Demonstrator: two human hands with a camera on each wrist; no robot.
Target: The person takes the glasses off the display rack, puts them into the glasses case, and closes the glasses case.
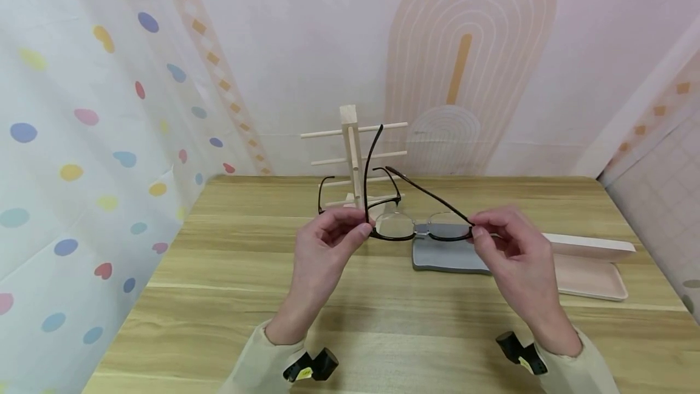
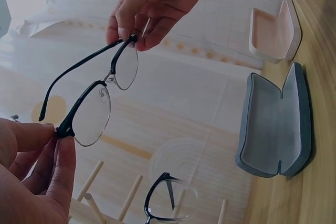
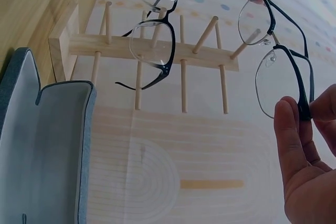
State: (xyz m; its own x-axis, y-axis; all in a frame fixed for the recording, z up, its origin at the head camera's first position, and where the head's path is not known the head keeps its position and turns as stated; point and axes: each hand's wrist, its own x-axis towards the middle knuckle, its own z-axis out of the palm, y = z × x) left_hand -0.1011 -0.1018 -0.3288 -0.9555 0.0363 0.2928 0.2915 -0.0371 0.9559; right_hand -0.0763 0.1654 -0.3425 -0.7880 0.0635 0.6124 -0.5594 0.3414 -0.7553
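My left hand [image 1: 325, 254] and right hand [image 1: 519, 263] hold a pair of half-rim eyeglasses [image 1: 396, 238] between them, raised in front of me. Each pinches one end of the black brow line with thumb and fingers, near the hinge. Both temples are unfolded and point away from me in the head view. Thin metal edges the lenses, and a metal bridge joins them. Behind the held pair, a second pair of black-framed eyeglasses [image 3: 172, 40] sits on the lower pegs of a wooden display rack [image 1: 348, 115]. The left hand partly covers that pair in the head view.
A grey-blue eyeglass case [image 2: 304, 124] lies open on the wooden table [image 1: 229, 297], beyond the hands. To its right is an open pale pink case [image 1: 593, 275], partly behind the right hand. A patterned curtain [image 1: 306, 47] hangs behind the table.
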